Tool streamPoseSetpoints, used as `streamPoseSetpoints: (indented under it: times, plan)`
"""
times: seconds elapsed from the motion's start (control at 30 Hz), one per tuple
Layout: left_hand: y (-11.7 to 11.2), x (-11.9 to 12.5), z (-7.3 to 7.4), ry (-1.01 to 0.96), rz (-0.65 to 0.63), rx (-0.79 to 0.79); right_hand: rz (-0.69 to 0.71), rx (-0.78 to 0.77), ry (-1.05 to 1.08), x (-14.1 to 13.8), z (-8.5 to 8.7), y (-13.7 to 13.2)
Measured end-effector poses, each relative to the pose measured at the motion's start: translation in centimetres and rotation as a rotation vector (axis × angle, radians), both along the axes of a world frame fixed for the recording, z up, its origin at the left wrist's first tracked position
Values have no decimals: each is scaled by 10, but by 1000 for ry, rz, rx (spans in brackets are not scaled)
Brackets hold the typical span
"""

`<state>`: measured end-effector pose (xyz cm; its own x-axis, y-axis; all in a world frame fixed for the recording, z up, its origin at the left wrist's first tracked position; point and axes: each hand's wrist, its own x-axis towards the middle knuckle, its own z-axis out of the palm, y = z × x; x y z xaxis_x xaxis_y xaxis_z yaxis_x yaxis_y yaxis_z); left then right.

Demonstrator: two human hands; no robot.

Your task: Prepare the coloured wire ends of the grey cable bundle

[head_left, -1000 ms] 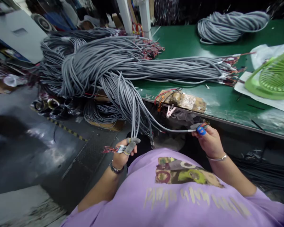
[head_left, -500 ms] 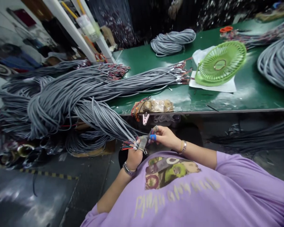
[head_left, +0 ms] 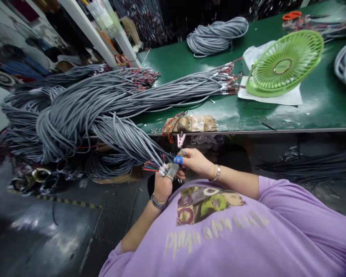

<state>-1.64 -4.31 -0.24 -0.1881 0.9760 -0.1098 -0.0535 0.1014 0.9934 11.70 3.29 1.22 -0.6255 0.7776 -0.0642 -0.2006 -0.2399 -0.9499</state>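
Left hand point(head_left: 163, 187) pinches cable ends point(head_left: 151, 167), apart from the bench edge point(head_left: 248, 131); right hand point(head_left: 198, 163) beside it, grip unclear.

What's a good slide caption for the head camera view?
Left hand grips grey cables near their coloured wire ends, right hand close beside it, before a green workbench.

Room to pass along tabletop point(head_left: 320, 113) front edge, right of taped board point(head_left: 197, 123); grey cable bundle point(head_left: 72, 104) blocks left end, green fan point(head_left: 282, 66) obstructs route toward back edge.
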Motion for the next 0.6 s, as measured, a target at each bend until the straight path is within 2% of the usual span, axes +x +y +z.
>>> streamPoseSetpoints:
  times: [0.1,0.27,0.37,0.47,0.6]
  plan:
    - [2,-4,-5,10,7,-7,-82,36,-74,4,-8,1]
    - [3,-6,4,134,-77,-83,-95,156,-138,11,-6,1]
    - [5,-4,7,114,-78,-96,-77,115,-125,10,-7,3]
    - [9,-1,8,-25,41,-82,-67,47,-74,7,-12,4]
    - [16,3,11,-220,228,-97,-90,122,-79,7,-18,2]
